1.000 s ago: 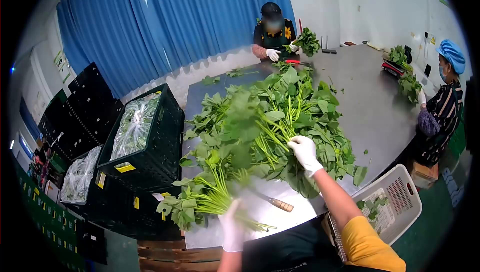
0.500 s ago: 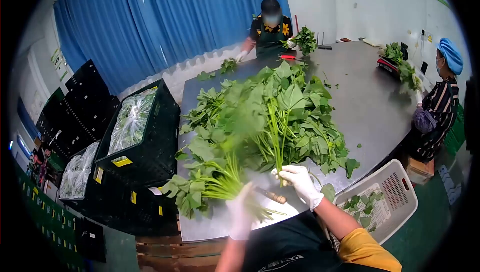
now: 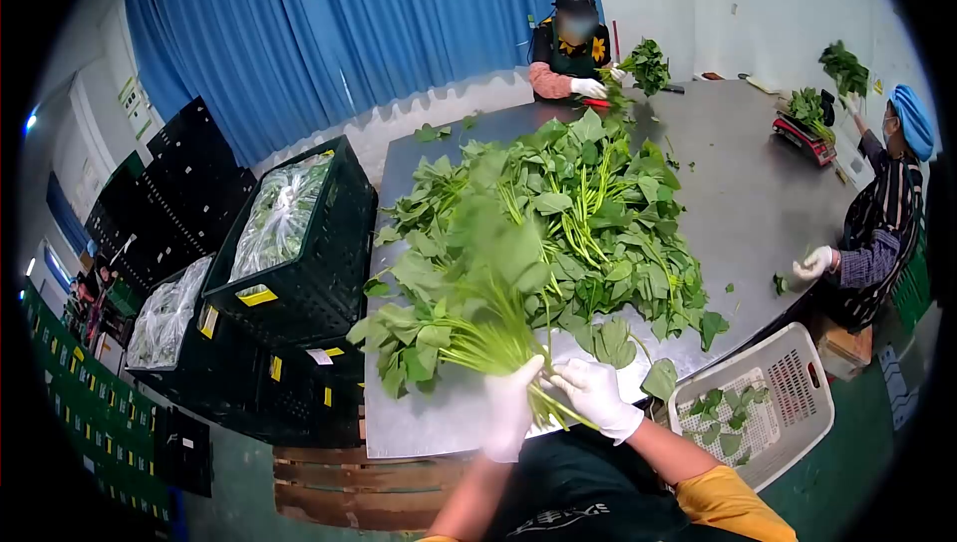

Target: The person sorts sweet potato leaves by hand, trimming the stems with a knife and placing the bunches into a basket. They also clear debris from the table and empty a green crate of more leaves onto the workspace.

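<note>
My left hand (image 3: 511, 410), in a white glove and blurred, is closed around the stems of a bunch of leafy greens (image 3: 478, 333). The bunch's leaves fan out up and to the left, and cut stem ends stick out below. Close beside it on the right, my gloved right hand (image 3: 598, 397) has its fingers curled in against the stems at the bunch's lower end. In front of both hands a large pile of leafy greens (image 3: 618, 213) covers the middle of the metal table (image 3: 748, 173). A loose leaf (image 3: 659, 379) lies by my right wrist.
A pale plastic basket (image 3: 809, 422) with some leaves stands at the right. Dark crates (image 3: 299, 293) with bagged greens are stacked at the left. Across the table a co-worker (image 3: 570, 53) handles greens; another co-worker (image 3: 887, 203) stands by a red scale (image 3: 812, 143).
My right hand has brought its stems left to the bunch in my left hand. The wooden-handled knife between the hands is out of sight. The right co-worker has lifted greens off the scale.
</note>
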Action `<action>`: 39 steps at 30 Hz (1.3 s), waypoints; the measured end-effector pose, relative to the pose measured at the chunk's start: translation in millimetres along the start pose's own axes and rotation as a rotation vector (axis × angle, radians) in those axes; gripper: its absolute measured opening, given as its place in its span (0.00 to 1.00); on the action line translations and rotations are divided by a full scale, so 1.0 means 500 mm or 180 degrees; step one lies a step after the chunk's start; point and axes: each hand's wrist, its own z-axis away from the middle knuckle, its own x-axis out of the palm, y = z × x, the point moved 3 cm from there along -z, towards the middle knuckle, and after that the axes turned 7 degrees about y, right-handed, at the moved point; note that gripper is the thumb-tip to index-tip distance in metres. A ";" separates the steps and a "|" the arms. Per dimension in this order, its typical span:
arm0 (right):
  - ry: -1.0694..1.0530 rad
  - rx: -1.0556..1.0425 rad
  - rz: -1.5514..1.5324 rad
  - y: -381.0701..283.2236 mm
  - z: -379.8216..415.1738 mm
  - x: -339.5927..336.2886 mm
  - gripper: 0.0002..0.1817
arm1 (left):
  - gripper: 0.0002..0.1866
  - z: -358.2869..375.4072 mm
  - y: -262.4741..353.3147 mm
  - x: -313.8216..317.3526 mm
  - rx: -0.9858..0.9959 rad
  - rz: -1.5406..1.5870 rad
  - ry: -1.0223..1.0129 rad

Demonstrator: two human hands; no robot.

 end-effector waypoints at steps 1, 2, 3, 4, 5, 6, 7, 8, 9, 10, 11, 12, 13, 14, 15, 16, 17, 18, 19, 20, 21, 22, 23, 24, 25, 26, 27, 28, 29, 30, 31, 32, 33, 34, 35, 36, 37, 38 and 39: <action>-0.0002 0.0003 -0.0004 -0.011 -0.002 -0.008 0.09 | 0.09 0.005 0.007 -0.001 -0.0002 -0.0004 0.0004; -0.0108 -0.0088 0.0278 -0.019 -0.004 -0.011 0.09 | 0.09 0.008 0.011 0.001 -0.0102 -0.0016 -0.0084; -0.0216 -0.0175 0.0559 -0.026 -0.005 -0.014 0.09 | 0.10 0.009 0.012 0.002 -0.0206 -0.0029 -0.0170; -0.0400 -0.0143 0.0577 -0.029 -0.003 -0.017 0.09 | 0.11 -0.005 -0.016 -0.011 -0.0039 -0.0047 -0.0114; -0.0406 -0.0121 0.0572 -0.025 0.003 -0.014 0.09 | 0.11 -0.004 -0.019 -0.015 -0.0056 -0.0062 -0.0113; -0.0602 0.0448 -0.0465 -0.008 0.012 -0.003 0.10 | 0.11 -0.002 -0.020 -0.016 -0.0183 0.0079 -0.0147; -0.0773 0.1016 -0.1502 0.008 0.022 0.006 0.10 | 0.11 -0.002 -0.021 -0.016 -0.0310 0.0221 -0.0184; -0.1445 0.1690 -0.2072 0.022 0.027 0.018 0.12 | 0.12 0.020 0.006 0.000 -0.0697 0.0527 -0.0375; -0.1624 0.2695 -0.2550 -0.002 0.004 -0.004 0.12 | 0.12 0.020 0.003 -0.005 -0.0720 0.0513 -0.0377; -0.1626 0.2789 -0.2787 0.009 0.011 0.007 0.11 | 0.12 0.017 -0.004 -0.008 -0.0725 0.0544 -0.0360; -0.1627 0.2878 -0.3018 0.021 0.015 0.016 0.11 | 0.12 0.016 -0.010 -0.010 -0.0729 0.0583 -0.0343; -0.1629 0.2904 -0.3006 0.027 0.024 0.016 0.11 | 0.12 0.019 -0.015 -0.011 -0.0755 0.0587 -0.0341; -0.1407 0.3142 -0.3336 0.030 0.031 0.015 0.10 | 0.12 0.022 -0.014 -0.013 -0.0510 0.0369 -0.0329; -0.1168 0.3366 -0.3665 0.032 0.035 0.012 0.10 | 0.12 0.022 -0.012 -0.014 -0.0256 0.0149 -0.0324; -0.1156 0.3377 -0.3656 0.028 0.038 0.005 0.10 | 0.13 0.021 -0.009 -0.016 0.0001 -0.0069 -0.0321; -0.0744 0.3255 -0.4014 0.021 0.037 -0.011 0.09 | 0.13 0.016 -0.015 -0.023 0.0067 -0.0074 -0.0364; -0.0325 0.3111 -0.4359 0.013 0.035 -0.028 0.08 | 0.13 0.023 -0.005 -0.016 0.0065 -0.0069 -0.0378; 0.0058 0.3075 -0.4273 0.009 0.041 -0.044 0.06 | 0.13 0.036 0.015 -0.010 -0.0050 0.0305 -0.0178; 0.0629 0.3017 -0.4361 0.017 0.049 -0.063 0.05 | 0.13 0.041 0.024 -0.009 -0.0163 0.0678 0.0026; 0.1195 0.2944 -0.4430 0.033 0.059 -0.086 0.05 | 0.14 0.002 -0.006 -0.049 -0.0312 0.0780 0.0025; 0.1807 0.2524 -0.4516 0.066 0.062 -0.111 0.06 | 0.13 0.028 0.060 -0.050 0.1130 -0.0542 -0.0036; 0.2217 0.2227 -0.4645 0.113 0.069 -0.146 0.07 | 0.13 0.017 0.074 -0.076 0.1189 -0.0514 0.0072; 0.3016 0.2398 -0.5003 0.157 0.082 -0.174 0.10 | 0.13 0.002 0.089 -0.101 0.1260 -0.0477 0.0178; 0.3213 0.2215 -0.5683 0.178 0.056 -0.205 0.16 | 0.13 -0.020 0.094 -0.122 0.0769 0.0291 0.0507; 0.2934 0.2018 -0.5743 0.180 0.035 -0.222 0.27 | 0.13 -0.032 0.093 -0.135 0.0257 0.1048 0.0817; 0.2485 0.2011 -0.5633 0.174 -0.001 -0.209 0.28 | 0.13 -0.030 0.100 -0.137 0.0191 0.1242 0.0841; 0.2042 0.1998 -0.5511 0.160 -0.040 -0.181 0.29 | 0.13 -0.033 0.094 -0.142 0.0211 0.1257 0.0833; 0.1402 0.2266 -0.4187 0.142 -0.076 -0.152 0.27 | 0.13 -0.036 0.082 -0.150 0.0154 0.1126 0.0778; 0.0783 0.2423 -0.2848 0.127 -0.103 -0.122 0.26 | 0.14 -0.038 0.075 -0.153 0.0102 0.0995 0.0723; 0.0470 0.2089 -0.2074 0.176 -0.111 -0.038 0.24 | 0.14 -0.027 0.074 -0.144 -0.0053 0.0973 0.0744; 0.0170 0.1737 -0.1300 0.219 -0.124 0.043 0.22 | 0.13 -0.038 0.055 -0.155 0.0094 0.0864 0.0624; -0.0043 0.1368 -0.0235 0.199 -0.154 0.068 0.21 | 0.13 -0.027 0.060 -0.147 0.0064 0.0771 0.0594; -0.0244 0.0976 0.0821 0.184 -0.182 0.087 0.21 | 0.13 -0.016 0.066 -0.140 0.0036 0.0678 0.0568; -0.0678 0.0950 0.1153 0.214 -0.193 0.126 0.19 | 0.13 -0.018 0.062 -0.141 0.0070 0.0686 0.0574; -0.0758 0.0850 0.1354 0.213 -0.209 0.137 0.16 | 0.12 -0.022 0.052 -0.147 0.0007 0.0742 0.0644; -0.0810 0.0954 0.1322 0.219 -0.218 0.137 0.15 | 0.12 -0.025 0.045 -0.155 -0.0054 0.0800 0.0711; -0.0862 0.1054 0.1296 0.226 -0.227 0.133 0.15 | 0.12 -0.027 0.044 -0.165 -0.0020 0.0815 0.0712; -0.0479 0.0931 0.1123 0.229 -0.228 0.121 0.13 | 0.14 -0.028 0.041 -0.172 0.0037 0.0712 0.0646; -0.0690 0.1669 0.0420 0.258 -0.226 0.118 0.13 | 0.16 -0.029 0.040 -0.176 0.0077 0.0607 0.0577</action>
